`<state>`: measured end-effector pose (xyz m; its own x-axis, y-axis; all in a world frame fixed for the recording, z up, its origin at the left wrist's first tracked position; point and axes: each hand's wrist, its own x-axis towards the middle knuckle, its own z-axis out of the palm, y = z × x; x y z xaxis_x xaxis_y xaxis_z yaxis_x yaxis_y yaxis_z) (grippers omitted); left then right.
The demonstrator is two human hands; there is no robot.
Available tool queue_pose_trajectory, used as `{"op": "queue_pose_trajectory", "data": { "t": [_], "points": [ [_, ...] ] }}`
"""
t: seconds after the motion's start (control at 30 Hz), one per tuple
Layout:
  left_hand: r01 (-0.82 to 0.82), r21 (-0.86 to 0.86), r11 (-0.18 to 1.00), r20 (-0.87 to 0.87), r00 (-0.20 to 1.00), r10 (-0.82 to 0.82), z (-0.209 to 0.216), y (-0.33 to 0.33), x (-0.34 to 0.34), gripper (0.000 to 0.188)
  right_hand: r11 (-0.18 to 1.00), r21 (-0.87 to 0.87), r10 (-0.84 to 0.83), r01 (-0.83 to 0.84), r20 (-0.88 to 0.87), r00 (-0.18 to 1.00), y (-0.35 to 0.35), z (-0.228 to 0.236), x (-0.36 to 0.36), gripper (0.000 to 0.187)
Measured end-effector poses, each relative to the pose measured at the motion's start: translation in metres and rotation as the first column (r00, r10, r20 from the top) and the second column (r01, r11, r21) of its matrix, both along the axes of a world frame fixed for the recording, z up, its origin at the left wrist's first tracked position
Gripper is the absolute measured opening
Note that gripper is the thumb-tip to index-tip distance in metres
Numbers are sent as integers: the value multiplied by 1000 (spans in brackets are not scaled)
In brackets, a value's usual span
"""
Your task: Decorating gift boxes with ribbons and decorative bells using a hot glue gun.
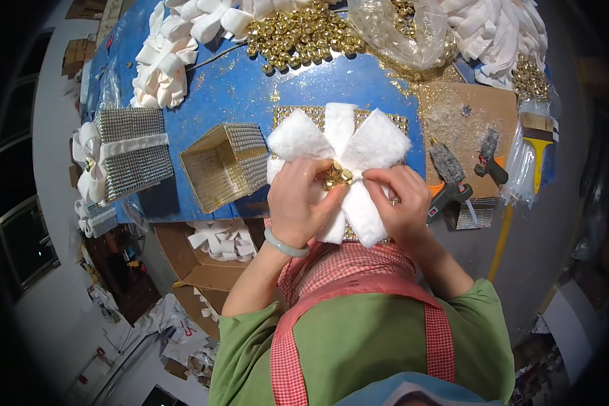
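A white fluffy bow (345, 145) lies on a gold rhinestone-covered box lid (298, 115) at the near edge of the blue table (250, 88). Small gold bells (337, 175) sit at the bow's centre. My left hand (296, 203) presses on the bow's lower left loop, its fingers at the bells. From the right, my right hand (400, 199) pinches the bow beside the bells. A pale green bangle (284, 245) is on my left wrist.
An open gold box base (224, 166) stands left of the bow, and a finished silver box with a white bow (125, 152) farther left. Loose gold bells (298, 37) and white bows (166, 64) crowd the far side. Two glue guns (453, 179) and a paintbrush (538, 145) lie right.
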<state>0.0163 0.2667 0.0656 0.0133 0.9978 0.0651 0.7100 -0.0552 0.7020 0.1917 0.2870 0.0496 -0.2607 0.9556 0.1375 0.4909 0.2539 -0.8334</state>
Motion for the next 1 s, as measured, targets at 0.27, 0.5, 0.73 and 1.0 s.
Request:
{"op": "queue_pose_trajectory", "data": {
  "t": [0.27,0.5,0.73,1.0],
  "points": [
    [-22,26,999,-14,1000,23,-4,-7,1,29,998,-60,-4,6,41,999,1,6,0,12],
    [-54,54,997,-12,998,55,-2,-12,5,29,970,-233,-101,66,-141,985,-5,4,-1,12],
    [-76,50,996,-48,996,78,2,-13,8,31,981,-181,-112,70,-229,967,-9,2,-3,11],
    [57,76,995,122,990,-66,7,-23,-19,41,985,-16,-171,171,-209,963,-23,14,11,14]
  ]
}}
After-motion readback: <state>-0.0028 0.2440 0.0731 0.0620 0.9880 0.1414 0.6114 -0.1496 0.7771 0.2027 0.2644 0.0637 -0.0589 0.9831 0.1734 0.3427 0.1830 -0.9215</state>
